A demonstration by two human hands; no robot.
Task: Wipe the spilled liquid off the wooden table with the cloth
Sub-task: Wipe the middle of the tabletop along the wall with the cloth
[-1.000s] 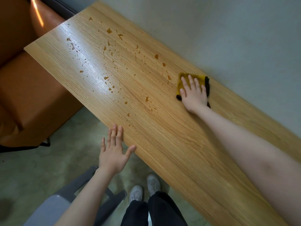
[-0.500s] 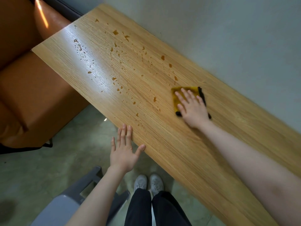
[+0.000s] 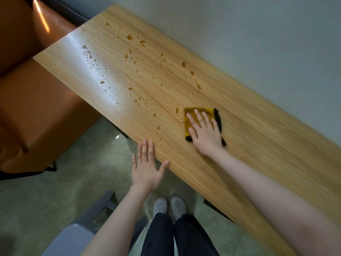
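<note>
Cloth (image 3: 190,117), a folded yellow square with a dark edge along its right side, lies flat on the wooden table (image 3: 258,145), toward the near edge and just right of the nearest drops. On top of it the right hand (image 3: 204,132) is pressed palm-down with fingers spread, not clenched around the fabric but pinning it flat; that open hold likely puts as much cloth as possible against the wood and lets the whole pad slide as one. Spilled liquid (image 3: 129,36), amber and scattered in many small drops and a few larger blots, runs from just beside the cloth's left edge away to the far corner, so most of the wiping looks still to be done. At the table's near edge the left hand (image 3: 145,169) is open and grasps nothing, fingertips and thumb resting on the rim, probably to brace the body while the other arm reaches. An orange seat (image 3: 36,111) sits beyond the far end, a grey chair (image 3: 77,235) beside the legs. No brand, label or writing can be read anywhere.
</note>
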